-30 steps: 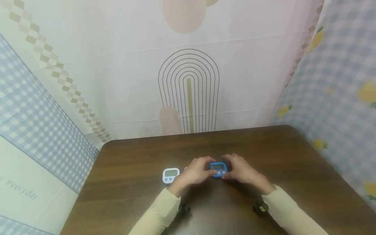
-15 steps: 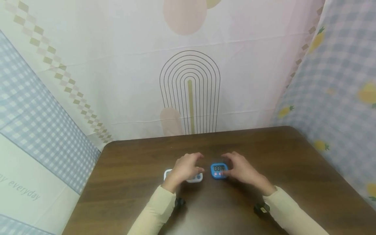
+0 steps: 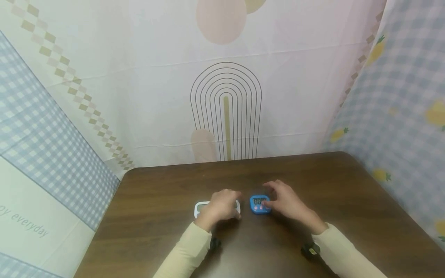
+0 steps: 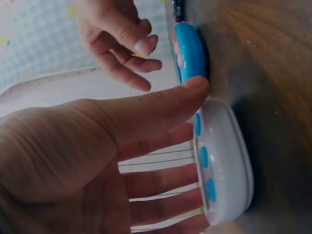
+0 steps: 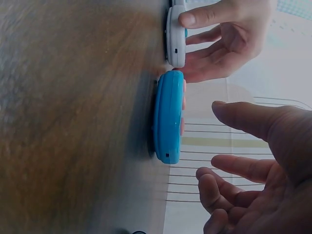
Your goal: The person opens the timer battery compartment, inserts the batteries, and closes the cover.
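A white digital timer [image 4: 226,161] with blue buttons lies on the brown table, partly covered in the head view by my left hand [image 3: 222,204]. That hand spans it, thumb at the near corner and fingers along the far edge, pinching it lightly. To its right sits a blue digital timer [image 3: 260,204] with pink buttons, its screen showing zeros. My right hand [image 3: 286,199] hovers at the blue timer's right side, thumb above its face. In the right wrist view, a gap shows between that hand's relaxed fingers and the blue timer [image 5: 169,117].
A second white timer [image 3: 199,207] lies to the left, partly hidden behind the left hand. The wooden table [image 3: 156,189] ends at a patterned cloth backdrop [image 3: 160,96], with checked cloth [image 3: 393,116] on the right side.
My left hand has left the blue timer, moved left and lowered onto the white timer. The right hand has loosened from the blue timer and stays beside it. Both timers have stayed put.
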